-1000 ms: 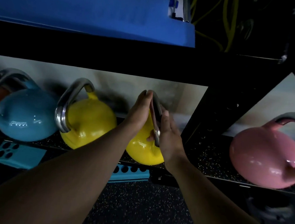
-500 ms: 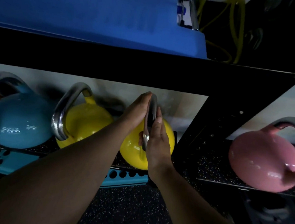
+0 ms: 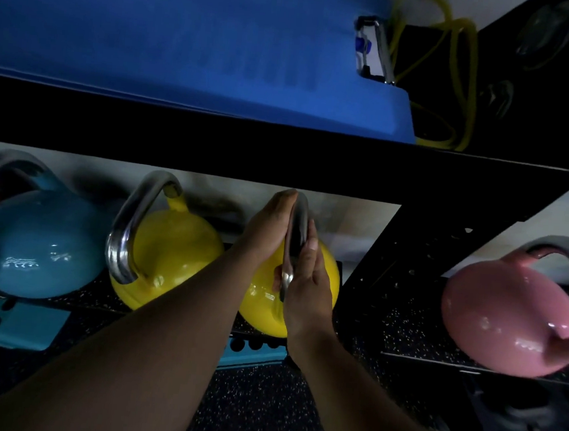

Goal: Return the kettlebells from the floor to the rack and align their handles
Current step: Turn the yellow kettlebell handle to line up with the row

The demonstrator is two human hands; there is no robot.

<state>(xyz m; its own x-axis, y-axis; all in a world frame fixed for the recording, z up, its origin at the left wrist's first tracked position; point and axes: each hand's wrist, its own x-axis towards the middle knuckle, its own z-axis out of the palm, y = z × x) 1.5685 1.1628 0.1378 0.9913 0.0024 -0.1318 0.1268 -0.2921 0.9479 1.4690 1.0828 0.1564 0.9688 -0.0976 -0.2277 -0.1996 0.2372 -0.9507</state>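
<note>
Dark speckled floor (image 3: 260, 402) lies below the rack shelf (image 3: 415, 316), where a shiny yellow kettlebell (image 3: 326, 270) sits, its silver handle (image 3: 296, 237) pressed between the left hand (image 3: 268, 231) and right hand (image 3: 308, 282), both arms reaching forward.

A thick blue mat (image 3: 175, 34) lies flat along the top level, its right end stopping short of the corner. Just beside that end a small clear-and-chrome object with a blue spot (image 3: 373, 49) stands against it, too blurred to identify. Right of it, loops of yellow tubing (image 3: 459, 86) hang and coil down against a dark panel. Below, a teal plate with round holes (image 3: 8, 323) sits at the lower left, and a second teal perforated piece (image 3: 250, 351) shows near the middle. The speckled black floor (image 3: 259, 412) spreads underneath, and a pale wall (image 3: 362, 218) stands behind.
</note>
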